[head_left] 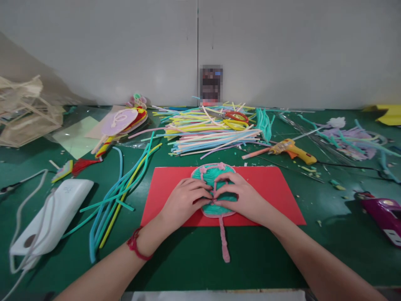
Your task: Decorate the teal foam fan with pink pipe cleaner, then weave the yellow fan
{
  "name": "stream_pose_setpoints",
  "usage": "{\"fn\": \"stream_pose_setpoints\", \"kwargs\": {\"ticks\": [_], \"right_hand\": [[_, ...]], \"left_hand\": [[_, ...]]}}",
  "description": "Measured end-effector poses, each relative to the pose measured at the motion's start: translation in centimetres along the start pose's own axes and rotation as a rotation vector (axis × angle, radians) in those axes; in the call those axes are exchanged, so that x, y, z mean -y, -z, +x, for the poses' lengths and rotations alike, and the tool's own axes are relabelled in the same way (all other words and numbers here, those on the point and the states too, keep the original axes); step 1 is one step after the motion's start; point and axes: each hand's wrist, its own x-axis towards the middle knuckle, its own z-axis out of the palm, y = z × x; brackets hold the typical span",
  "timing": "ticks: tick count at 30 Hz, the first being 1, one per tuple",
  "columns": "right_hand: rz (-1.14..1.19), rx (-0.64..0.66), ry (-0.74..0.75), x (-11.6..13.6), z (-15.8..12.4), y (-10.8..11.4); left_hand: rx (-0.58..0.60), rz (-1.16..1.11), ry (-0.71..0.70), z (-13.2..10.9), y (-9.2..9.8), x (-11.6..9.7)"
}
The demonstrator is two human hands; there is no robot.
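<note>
A round hand fan (213, 174) made of teal pipe cleaners, with a pink rim and a pink handle (224, 242), lies face up on a red card (277, 192). Small pink knots sit near its top. On its middle is a thin pink pipe cleaner (215, 186). My left hand (185, 198), with a red bracelet at the wrist, reaches over the fan's left side, fingertips closed at the pink piece. From the right, my right hand (242, 194) pinches the same pink piece between thumb and fingers. The fingertips partly hide what they grip.
Behind the card lie a pile of coloured pipe cleaners (216, 140), scissors (236, 117) and a yellow glue gun (291, 149). To the left are loose pipe cleaners (117, 200), a white power strip (59, 217) and finished fans (120, 121). A purple device (380, 213) stands right.
</note>
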Motion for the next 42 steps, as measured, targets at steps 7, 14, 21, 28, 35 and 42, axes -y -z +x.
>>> {"fn": "stream_pose_setpoints", "kwargs": {"ticks": [7,14,21,28,35,42], "right_hand": [[-0.014,0.001,0.002,-0.23,-0.08,-0.11],[-0.025,0.005,0.002,-0.06,0.02,-0.09],[-0.01,0.021,-0.018,0.17,0.01,0.13],[-0.006,0.024,-0.037,0.26,0.0,0.12],[0.002,0.006,-0.042,-0.01,-0.02,0.11],[0.074,-0.106,-0.118,0.0,0.32,0.25]], "left_hand": [[0.019,0.14,-0.106,-0.14,0.49,-0.26],[0.037,0.223,-0.156,-0.33,0.4,-0.21],[0.076,0.241,-0.15,-0.6,0.58,-0.26],[0.01,0.167,-0.138,-0.31,0.24,0.04],[-0.018,0.098,-0.105,-0.06,0.21,0.14],[0.002,0.054,-0.079,-0.18,0.09,0.15]]}}
